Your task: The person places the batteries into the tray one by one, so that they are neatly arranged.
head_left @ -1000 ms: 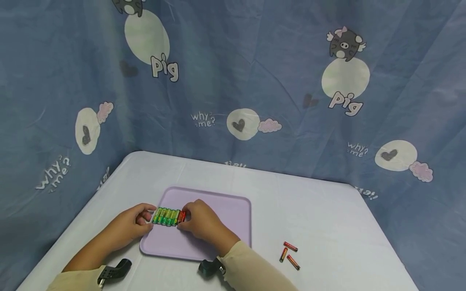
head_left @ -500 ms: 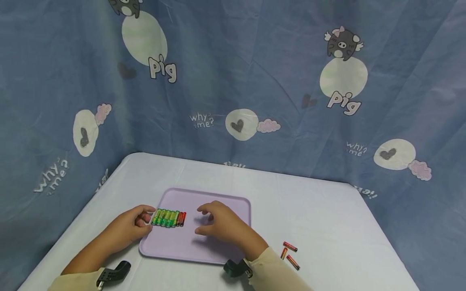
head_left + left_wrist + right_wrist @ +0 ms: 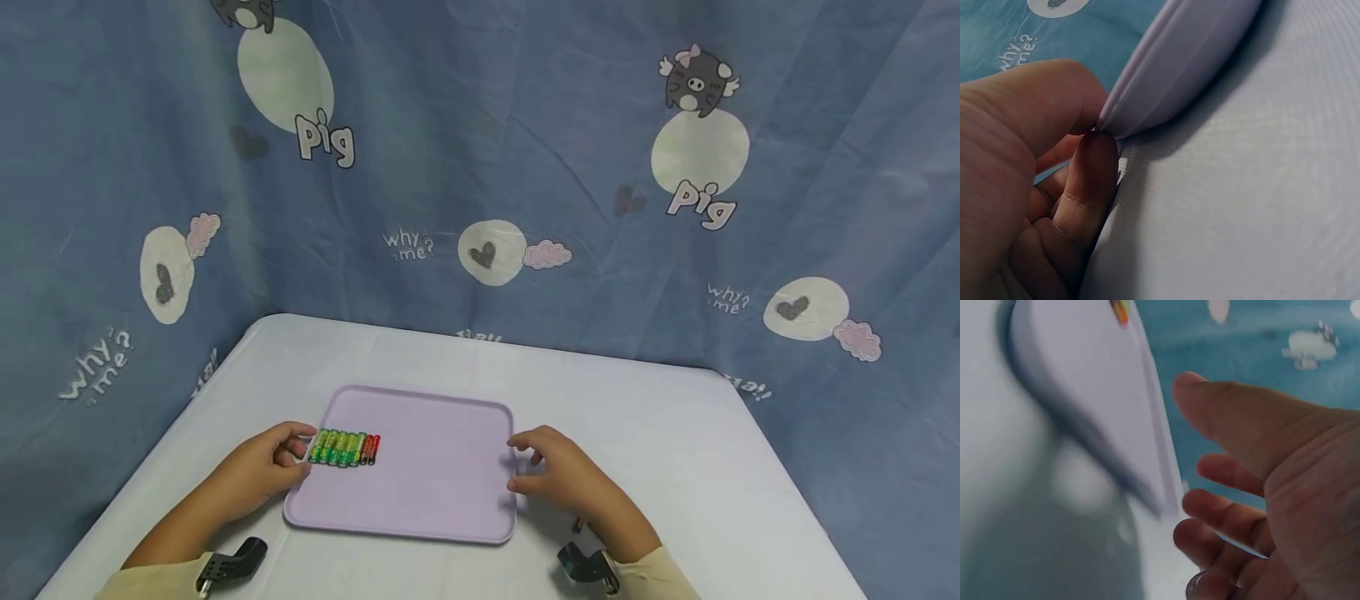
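Observation:
On the lilac tray, a row of batteries lies side by side against its left rim. Several are green and yellow; two thinner red ones end the row on the right. My left hand holds the tray's left rim; in the left wrist view, its thumb and a finger pinch the rim. Over the tray's right edge, my right hand is spread with nothing between fingers and thumb. The right wrist view shows this hand apart from the blurred tray, with a bit of battery at the top.
The tray lies on a white-covered table. A blue curtain with pig prints stands behind it. Dark wrist mounts stick out from both sleeves. The right arm covers the spot where loose red batteries lay.
My right hand has let go of the batteries' right end and moved right, to the tray's right edge. The left hand stays at the rim. The loose red batteries are now hidden.

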Tool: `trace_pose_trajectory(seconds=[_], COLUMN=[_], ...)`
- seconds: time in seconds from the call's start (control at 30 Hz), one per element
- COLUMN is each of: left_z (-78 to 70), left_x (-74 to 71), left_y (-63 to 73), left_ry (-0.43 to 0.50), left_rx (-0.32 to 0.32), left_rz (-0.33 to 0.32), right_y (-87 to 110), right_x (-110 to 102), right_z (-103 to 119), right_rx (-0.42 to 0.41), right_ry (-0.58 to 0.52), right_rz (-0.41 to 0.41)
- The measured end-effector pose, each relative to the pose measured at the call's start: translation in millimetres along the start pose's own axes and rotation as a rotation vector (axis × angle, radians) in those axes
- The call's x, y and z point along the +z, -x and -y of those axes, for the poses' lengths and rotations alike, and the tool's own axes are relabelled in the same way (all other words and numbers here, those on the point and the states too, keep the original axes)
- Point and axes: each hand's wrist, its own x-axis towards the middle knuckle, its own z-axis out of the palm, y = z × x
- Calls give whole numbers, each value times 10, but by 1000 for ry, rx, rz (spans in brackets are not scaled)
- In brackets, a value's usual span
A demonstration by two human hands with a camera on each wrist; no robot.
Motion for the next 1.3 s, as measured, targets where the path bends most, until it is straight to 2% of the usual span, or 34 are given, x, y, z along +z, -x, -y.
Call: trace_pose_trajectory(seconds=[0.2, 0.33, 0.5, 0.77, 1.07, 1.3], left_z=[30, 41, 46, 15, 23, 39], left_x=[21, 20, 37, 24, 20, 17], left_y=[1, 6, 12, 6, -7, -10], left_ry=[1, 0, 17, -4, -5, 0], left_rx=[10, 6, 2, 18, 10, 20], left_rz=[-1, -3, -4, -12, -10, -10], right_y=[294, 441, 590, 771, 777, 752], right_x=[-196, -255, -303, -330, -258, -210], right_z=[-348, -477, -634, -847, -868, -835], right_rx=[159, 209, 190, 159, 127, 160], right_ry=[-50, -68, -36, -27, 51, 88], right_rz=[17, -8, -22, 35, 2, -29])
